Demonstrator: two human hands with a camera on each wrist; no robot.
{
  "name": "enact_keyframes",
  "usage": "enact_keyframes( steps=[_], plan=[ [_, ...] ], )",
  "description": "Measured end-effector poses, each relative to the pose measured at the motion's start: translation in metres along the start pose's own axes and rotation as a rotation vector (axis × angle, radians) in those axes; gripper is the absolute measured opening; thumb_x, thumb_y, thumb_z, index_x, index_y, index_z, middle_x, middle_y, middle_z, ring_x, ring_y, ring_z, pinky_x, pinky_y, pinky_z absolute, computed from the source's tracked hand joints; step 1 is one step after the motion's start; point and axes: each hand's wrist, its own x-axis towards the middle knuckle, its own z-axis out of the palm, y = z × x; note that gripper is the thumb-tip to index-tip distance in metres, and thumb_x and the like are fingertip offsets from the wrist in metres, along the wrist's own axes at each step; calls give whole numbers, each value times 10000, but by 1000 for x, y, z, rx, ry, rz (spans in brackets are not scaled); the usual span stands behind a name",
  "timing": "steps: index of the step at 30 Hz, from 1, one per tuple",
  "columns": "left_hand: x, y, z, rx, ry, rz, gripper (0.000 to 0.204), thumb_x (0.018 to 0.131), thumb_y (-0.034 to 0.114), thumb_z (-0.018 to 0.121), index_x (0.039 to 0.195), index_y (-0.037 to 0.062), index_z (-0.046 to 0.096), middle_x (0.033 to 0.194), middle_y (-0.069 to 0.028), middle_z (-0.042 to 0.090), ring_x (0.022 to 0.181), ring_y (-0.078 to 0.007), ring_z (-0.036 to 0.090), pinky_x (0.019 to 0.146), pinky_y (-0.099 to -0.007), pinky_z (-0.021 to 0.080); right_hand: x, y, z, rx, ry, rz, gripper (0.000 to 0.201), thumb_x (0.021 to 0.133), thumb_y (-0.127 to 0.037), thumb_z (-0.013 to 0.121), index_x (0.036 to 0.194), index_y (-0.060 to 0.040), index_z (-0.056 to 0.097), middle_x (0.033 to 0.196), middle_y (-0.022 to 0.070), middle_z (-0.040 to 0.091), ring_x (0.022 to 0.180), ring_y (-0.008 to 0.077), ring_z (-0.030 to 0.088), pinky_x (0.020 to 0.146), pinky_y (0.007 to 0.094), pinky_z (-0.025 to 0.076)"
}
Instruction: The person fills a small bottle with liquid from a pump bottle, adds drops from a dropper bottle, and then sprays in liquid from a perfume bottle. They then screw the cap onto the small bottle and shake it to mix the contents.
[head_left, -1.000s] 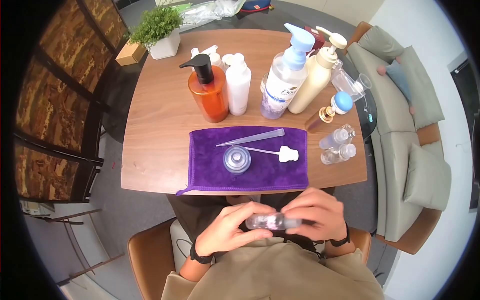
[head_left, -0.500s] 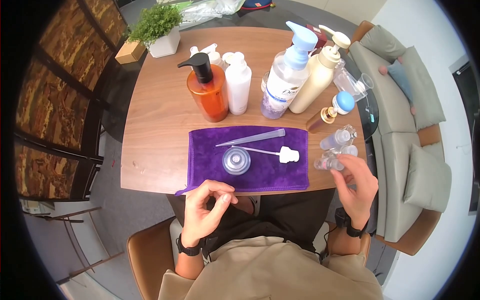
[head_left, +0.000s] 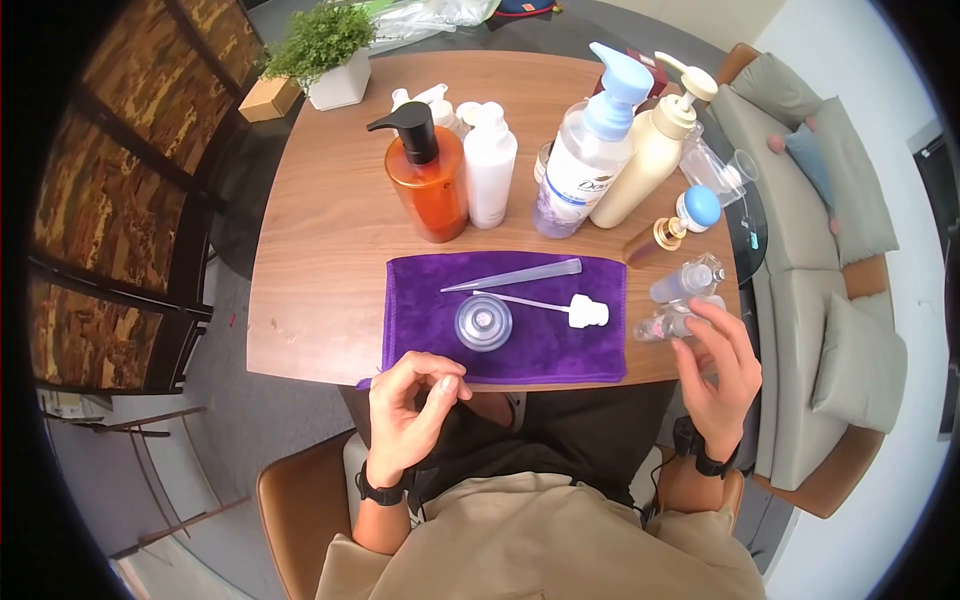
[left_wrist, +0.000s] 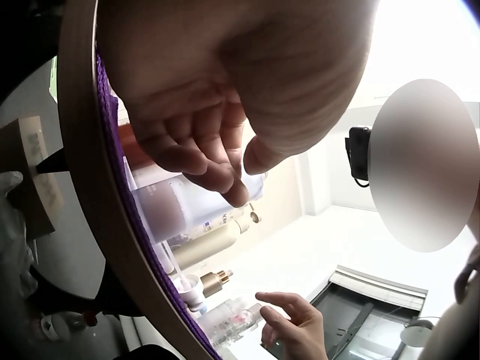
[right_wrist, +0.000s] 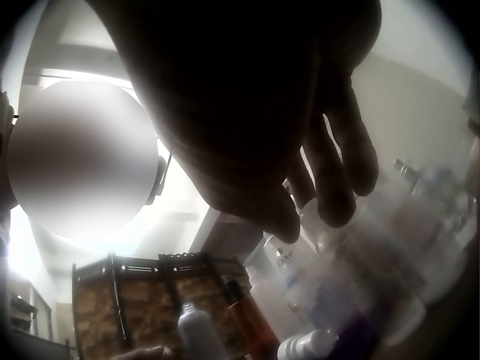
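Just beyond my right hand (head_left: 722, 380), at the table's right edge, stands a small clear bottle (head_left: 655, 327). The thumb and fingers of that hand are spread apart close to its cap, and in the right wrist view they look fairly straight. Near the front edge of a purple cloth (head_left: 560, 355) hovers my left hand (head_left: 412, 410), fingers loosely bent and holding nothing. On the cloth are a bluish clear bottle (head_left: 483, 322) without a cap, a white spray pump (head_left: 588, 311) with a thin tube, and a long translucent tapered tube (head_left: 515, 273).
Behind the cloth stand an amber pump bottle (head_left: 428, 190), a white bottle (head_left: 490, 175), a Dove pump bottle (head_left: 580, 170) and a cream pump bottle (head_left: 640, 165). To the right are a gold-collared brown bottle (head_left: 655, 243), a blue-lidded container (head_left: 700, 208) and small clear bottles (head_left: 682, 282).
My hands held the small bottle together over the lap. The right hand carried it to the table's right side, and its fingers have now spread off it. The left hand moved left.
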Motion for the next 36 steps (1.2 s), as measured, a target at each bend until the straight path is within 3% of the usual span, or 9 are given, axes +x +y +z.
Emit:
enact_keyframes(
  steps=[9, 11, 12, 14, 16, 18, 22, 31, 36],
  plan=[
    [-2, -5, -1, -49, 56, 8, 83, 1040, 14, 683, 1114, -19, 667, 998, -88, 692, 855, -132, 677, 744, -268, 534, 0, -35, 22, 200, -113, -211, 293, 780, 38, 843, 1059, -22, 777, 1146, 101, 789, 885, 285, 757, 738, 365, 607],
    [0, -8, -4, -14, 77, 70, 235, 970, 38, 766, 1171, 0, 652, 1127, -91, 648, 983, -138, 647, 835, -292, 523, 12, -43, 31, 180, -190, -230, 330, 798, 12, 843, 1116, -3, 758, 1221, 131, 756, 969, 316, 732, 826, 407, 604],
    [1, -8, -4, -13, 78, 72, 235, 970, 38, 766, 1171, 0, 652, 1127, -91, 648, 983, -138, 647, 835, -292, 523, 10, -40, 35, 169, -244, -240, 426, 819, -6, 840, 1225, 27, 713, 1330, 168, 701, 1113, 356, 688, 943, 452, 578],
    [6, -8, -3, 46, 120, 163, 509, 836, 72, 902, 1269, 11, 641, 1199, -98, 587, 1070, -185, 607, 949, -333, 510, 14, -40, 43, 159, -250, -216, 462, 823, -10, 839, 1259, 37, 693, 1367, 174, 681, 1161, 368, 668, 976, 464, 565],
    [12, -6, 2, 88, 136, 187, 634, 807, 128, 930, 1339, 19, 603, 1268, -114, 560, 1154, -209, 580, 996, -357, 491, 16, -37, 47, 119, -315, -183, 572, 873, -55, 820, 1392, 61, 608, 1468, 195, 617, 1299, 409, 596, 1083, 497, 506],
    [18, -8, 1, 215, 99, 219, 927, 756, 256, 983, 1513, 37, 495, 1443, -157, 503, 1355, -280, 508, 1099, -418, 449, 22, -43, 50, 93, -351, -156, 591, 896, -82, 809, 1424, 60, 585, 1481, 199, 608, 1323, 420, 582, 1106, 504, 487],
    [30, -10, 15, 330, 52, 233, 1049, 746, 335, 997, 1575, 28, 432, 1525, -158, 512, 1432, -286, 492, 1156, -424, 408, 23, -42, 62, 0, -439, -95, 651, 945, -142, 783, 1504, 63, 518, 1500, 213, 592, 1382, 431, 546, 1160, 510, 437],
    [45, -20, 24, 193, 1, 247, 887, 793, 156, 969, 1531, 20, 496, 1420, -143, 560, 1330, -267, 593, 1149, -416, 451, 22, -32, 74, 141, -506, -69, 566, 923, -61, 781, 1432, 51, 563, 1338, 220, 626, 1221, 397, 621, 1029, 475, 527],
    [45, -23, 21, 186, 15, 228, 795, 802, 120, 952, 1483, 14, 554, 1390, -142, 589, 1300, -268, 603, 1136, -416, 464, 21, -41, 74, 115, -480, -43, 564, 921, -39, 775, 1434, 54, 560, 1343, 229, 616, 1222, 410, 612, 1043, 482, 518]
  ],
)
